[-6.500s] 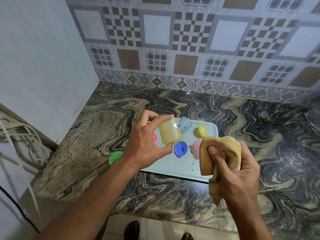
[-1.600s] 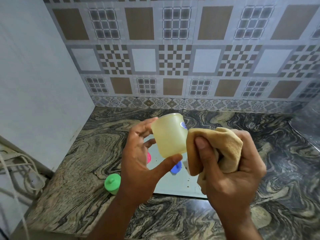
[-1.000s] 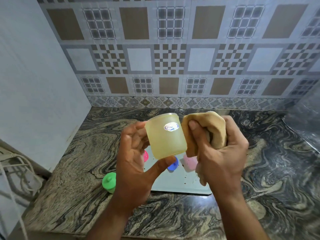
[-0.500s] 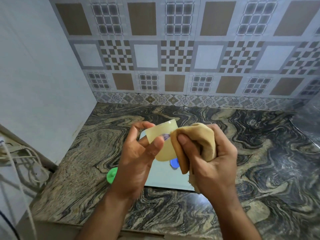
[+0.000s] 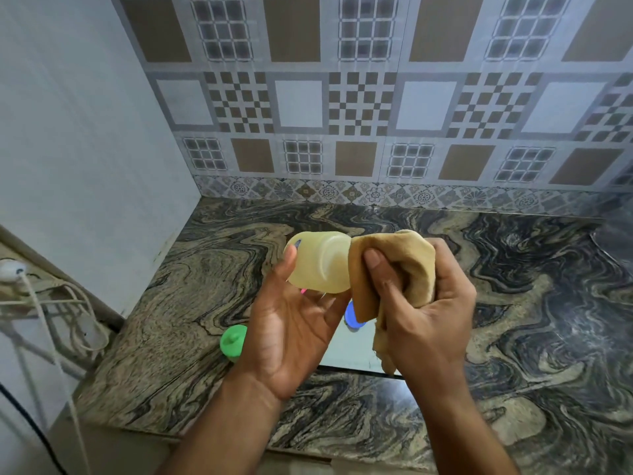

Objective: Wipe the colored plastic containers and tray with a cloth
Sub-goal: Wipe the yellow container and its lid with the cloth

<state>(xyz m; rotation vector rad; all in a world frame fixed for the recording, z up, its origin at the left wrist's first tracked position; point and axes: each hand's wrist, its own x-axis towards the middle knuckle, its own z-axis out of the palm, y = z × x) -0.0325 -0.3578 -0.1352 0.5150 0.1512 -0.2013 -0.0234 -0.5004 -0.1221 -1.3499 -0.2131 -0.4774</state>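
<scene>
Here my left hand (image 5: 291,323) holds the pale yellow container (image 5: 320,262) up above the counter (image 5: 205,303), tipped on its side, thumb against its left end and fingers curled under it. Just to its right, my right hand (image 5: 424,303) grips the bunched tan cloth (image 5: 394,265), which presses against the container's right end, my thumb lying across the fold. Below my hands the light tray (image 5: 352,351) rests on the counter, mostly hidden; a blue container (image 5: 352,317) shows on it between my hands, and a sliver of something pink (image 5: 303,291) peeks out under the yellow one. A green container (image 5: 233,342) stands on the counter just left of the tray, near my left wrist.
</scene>
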